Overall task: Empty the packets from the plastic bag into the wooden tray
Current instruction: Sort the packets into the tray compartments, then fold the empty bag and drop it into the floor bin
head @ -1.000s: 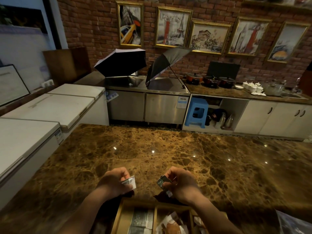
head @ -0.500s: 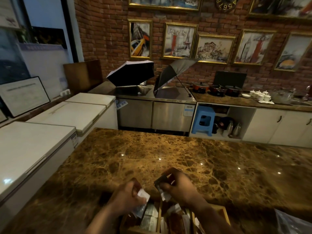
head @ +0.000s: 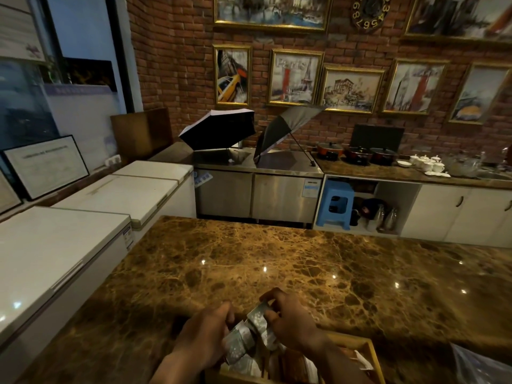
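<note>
The wooden tray (head: 372,353) lies at the bottom edge of the head view on the brown marble counter (head: 277,259), mostly cut off and covered by my arms. Packets lie inside its compartments. My left hand (head: 205,336) and my right hand (head: 291,320) meet over the tray's far end, both gripping silvery grey packets (head: 243,336) bunched between them. The clear plastic bag (head: 482,364) lies at the bottom right corner of the counter, apart from both hands.
White chest freezers (head: 69,245) line the counter's left side. Behind it stand steel cabinets with two open umbrellas (head: 219,128), a blue stool (head: 335,205), pots and cups on the back counter, and a brick wall with framed pictures.
My hands have come together over the tray, each with its packets. The view has tilted upward, so less of the tray shows.
</note>
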